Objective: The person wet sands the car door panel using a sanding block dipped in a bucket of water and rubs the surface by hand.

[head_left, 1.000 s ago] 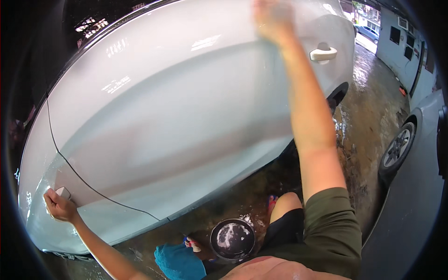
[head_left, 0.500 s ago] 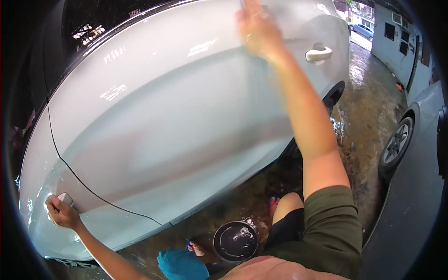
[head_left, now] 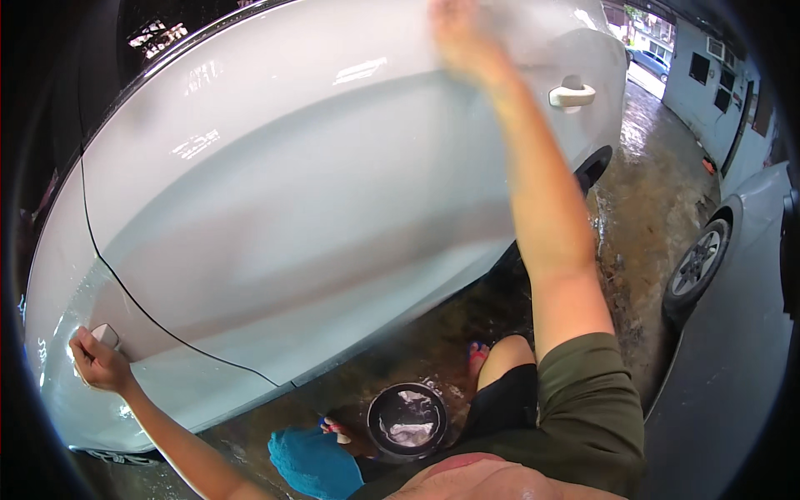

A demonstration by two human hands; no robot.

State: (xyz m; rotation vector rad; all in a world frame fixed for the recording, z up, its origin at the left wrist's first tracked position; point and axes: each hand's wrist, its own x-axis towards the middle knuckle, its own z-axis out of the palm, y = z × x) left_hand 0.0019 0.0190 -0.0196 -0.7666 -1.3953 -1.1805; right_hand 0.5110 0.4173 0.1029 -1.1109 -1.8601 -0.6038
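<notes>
A silvery-white car side fills the upper left, wet and glossy. My left hand is at the panel left of the door seam, fingers curled closed by a small light-grey block-shaped piece. Whether that piece is loose or fixed to the car I cannot tell. Stretched far across the upper door, my right hand is smeared by motion. Its fingers and anything under them cannot be made out. Right of it sits a white door handle, apart from the hand.
A round dark basin with pale wet-looking patches stands on the wet floor by my feet. A blue cloth lies to its left. Another grey car with a wheel stands on the right, before a pale wall.
My right hand stays on the upper door, blurred in both frames. My left hand keeps its place beside the grey piece. The whole view has shifted a little.
</notes>
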